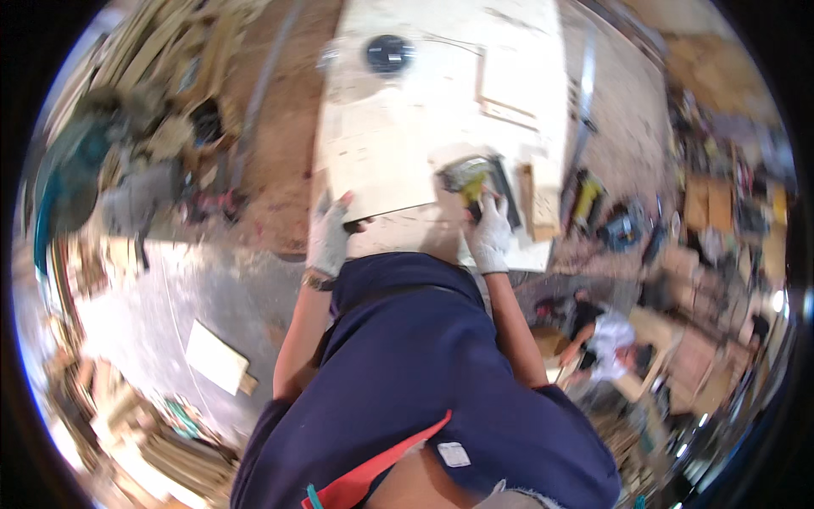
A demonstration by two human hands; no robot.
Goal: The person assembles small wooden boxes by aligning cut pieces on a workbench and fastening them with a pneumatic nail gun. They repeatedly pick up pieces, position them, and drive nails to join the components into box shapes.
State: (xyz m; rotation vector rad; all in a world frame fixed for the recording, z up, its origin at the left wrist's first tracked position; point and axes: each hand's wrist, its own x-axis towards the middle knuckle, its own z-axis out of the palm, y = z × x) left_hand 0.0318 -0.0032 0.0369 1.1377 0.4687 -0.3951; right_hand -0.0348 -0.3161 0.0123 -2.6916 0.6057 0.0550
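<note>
By the near edge of the surface (405,229), the left hand (327,241) half-curls its fingers at a pale panel (381,170), perhaps steadying it, grip unclear; the right hand (490,236) wraps a green tool (469,178).

1. The person wore a loose, dark navy top (407,356).
2. Its navy sleeves (577,416) stopped short, leaving the forearms bare.
3. A red strip (390,467) slanted along the neck opening, with a small teal piece (315,496) at its lower end.
4. A small white rectangular patch (454,455) stood out against the navy.
5. The left hand (327,237) and right hand (492,236) wore off-white gloves.
6. A band (318,281) circled the left wrist, its kind too blurred to tell.
</note>
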